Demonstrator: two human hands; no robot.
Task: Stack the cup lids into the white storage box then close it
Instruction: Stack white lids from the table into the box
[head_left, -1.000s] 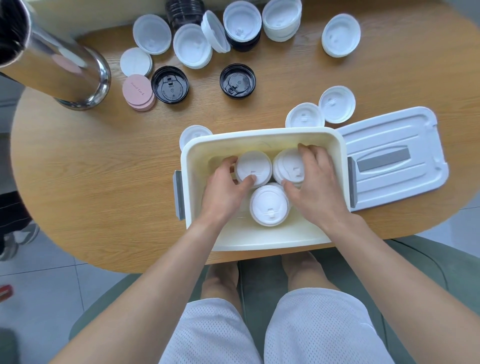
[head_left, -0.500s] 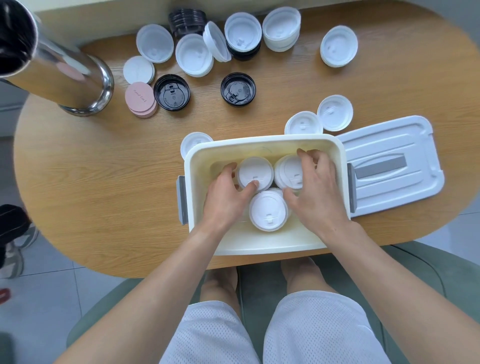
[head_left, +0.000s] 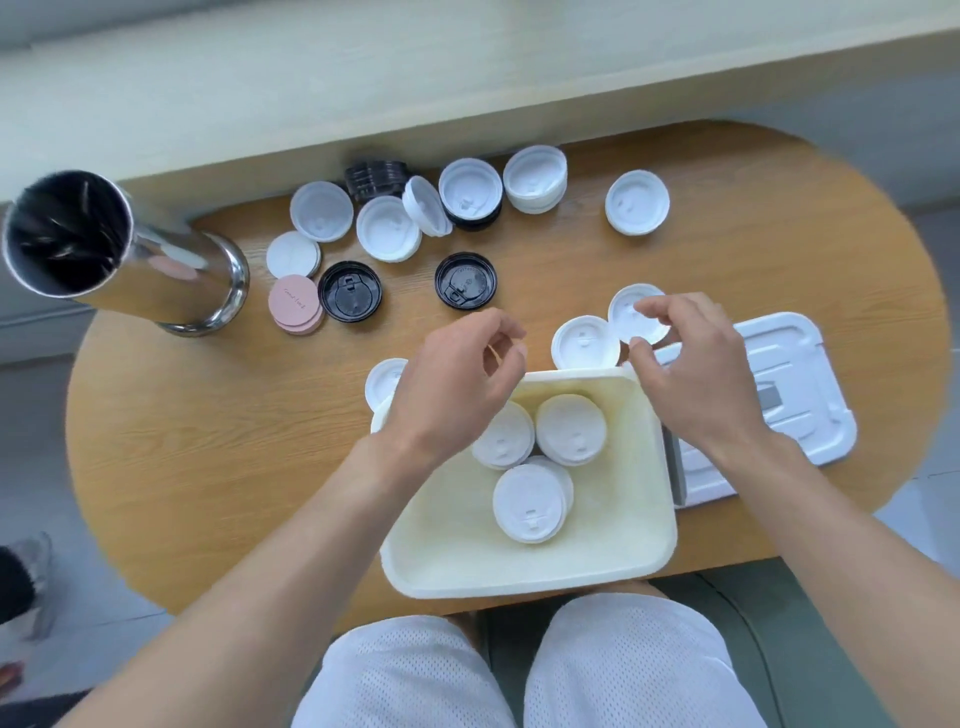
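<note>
Judging by how things lie, I am early in the job. My oval wooden worktop carries the open cream-white plastic storage box, and that box is my landmark. Its flat white rectangular box cover lies just right of the box, so closing is not yet done. Left of and beyond the box stands one shiny steel cylinder.

Inside the box I count three piles of white round plastic cup lids; how many lids each pile holds I cannot tell.

Outside it much is left. Just beyond the far rim lie two white lids, and one more white lid peeks out at the far left corner. Farther beyond I count roughly seven white lids or piles, two single black lids, one black pile, and one pink disc pile.

My right hand pinches the edge of a white lid beyond the rim. My left hand hovers over the far left corner, fingers loosely curled, holding nothing.
</note>
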